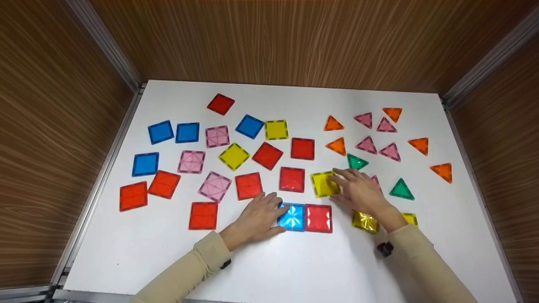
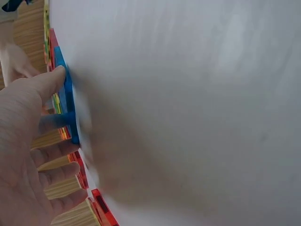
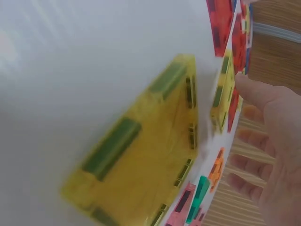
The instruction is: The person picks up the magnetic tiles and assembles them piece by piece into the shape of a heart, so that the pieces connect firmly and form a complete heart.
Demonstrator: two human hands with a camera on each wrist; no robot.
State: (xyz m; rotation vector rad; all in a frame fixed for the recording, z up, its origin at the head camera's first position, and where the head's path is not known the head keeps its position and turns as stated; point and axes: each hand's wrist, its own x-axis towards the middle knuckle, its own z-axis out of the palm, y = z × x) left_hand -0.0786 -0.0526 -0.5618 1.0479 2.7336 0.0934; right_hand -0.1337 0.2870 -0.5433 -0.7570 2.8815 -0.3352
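I see the blue tile point(image 1: 292, 217) flat on the desk point(image 1: 303, 265), its right edge against a red tile point(image 1: 318, 218), the two making a short row. The left hand point(image 1: 257, 216) lies at its left side, forefinger on its upper corner and thumb at the lower one. That grip is spread wide, fingers fairly straight, touching rather than clasping.

A yellow tile point(image 1: 325, 184) lies beyond the row, a little to the right. The right hand point(image 1: 360, 192) reaches over its right edge, fingers at the top and thumb near the bottom corner. The grip is partly open; I cannot tell whether it pinches the tile or only touches it.

Below the right wrist I have a gold tile point(image 1: 365, 221), with another yellow square point(image 1: 410, 219) half hidden behind the forearm. Just above the right hand lies a green triangle point(image 1: 357, 162). Farther off, more squares in red, blue, pink and yellow spread leftward; orange and pink triangles scatter to the right. Brown wood panels point(image 1: 294, 42) stand around the desk.
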